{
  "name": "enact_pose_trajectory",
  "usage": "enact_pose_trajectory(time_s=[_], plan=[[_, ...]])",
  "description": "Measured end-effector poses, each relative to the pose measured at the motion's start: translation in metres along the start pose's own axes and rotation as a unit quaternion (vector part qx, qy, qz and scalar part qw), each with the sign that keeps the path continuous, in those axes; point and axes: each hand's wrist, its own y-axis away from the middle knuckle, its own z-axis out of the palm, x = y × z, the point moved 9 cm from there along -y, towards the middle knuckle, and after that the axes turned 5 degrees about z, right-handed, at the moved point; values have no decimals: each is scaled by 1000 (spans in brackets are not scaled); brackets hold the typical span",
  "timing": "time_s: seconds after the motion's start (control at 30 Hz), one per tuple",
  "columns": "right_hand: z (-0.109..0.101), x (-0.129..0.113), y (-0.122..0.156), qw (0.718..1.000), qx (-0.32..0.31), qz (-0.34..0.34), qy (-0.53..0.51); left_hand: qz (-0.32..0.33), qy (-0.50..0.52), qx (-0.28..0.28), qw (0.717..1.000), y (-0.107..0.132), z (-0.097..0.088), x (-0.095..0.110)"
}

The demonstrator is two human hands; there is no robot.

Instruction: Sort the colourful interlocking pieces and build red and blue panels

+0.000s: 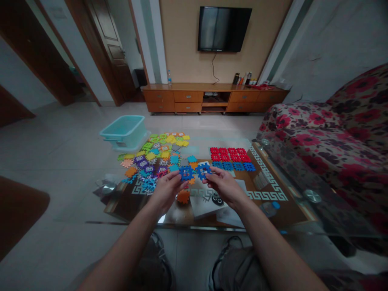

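Observation:
My left hand [167, 190] pinches a blue square interlocking tile [186, 173] above the glass table [273, 210]. My right hand [222, 186] pinches a second blue tile [203, 170], edge to edge with the first. A heap of loose tiles [157, 155] in yellow, green, orange, purple and teal lies just beyond my left hand. Farther right, red tiles [229, 154] lie joined in rows, with a row of blue tiles [235, 165] along their near side. An orange tile [183, 196] rests under my hands.
A teal plastic tub [123, 131] stands at the table's far left corner. A floral sofa [333, 133] runs along the right. A wooden TV cabinet [212, 97] and a wall TV [223, 28] are at the back. White paper [206, 204] lies under the glass.

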Motion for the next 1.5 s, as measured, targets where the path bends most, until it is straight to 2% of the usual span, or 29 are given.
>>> enact_pose_trajectory(time_s=[0.1, 0.33, 0.5, 0.73, 1.03, 1.17, 1.3, 1.5], plan=[[7, 1, 1, 1000, -30, 1, -6, -10, 9, -3, 1000, 2, -1, 1], [11, 5, 3, 999, -50, 14, 0, -11, 19, -47, 999, 6, 7, 5], [10, 7, 7, 999, -30, 38, 4, 2, -4, -35, 999, 3, 2, 3], [2, -1, 5, 1000, 12, -4, 10, -16, 14, -6, 1000, 4, 0, -6], [1, -5, 2, 999, 3, -31, 31, -25, 32, -20, 999, 12, 6, -11], [0, -4, 2, 999, 9, -28, 22, -31, 25, -60, 997, 13, 12, -11], [-2, -4, 2, 999, 14, -24, 26, -2, 15, -93, 996, 11, 15, -9], [-4, -5, 2, 998, 21, -35, 49, -32, 18, -83, 996, 15, 18, -10]])
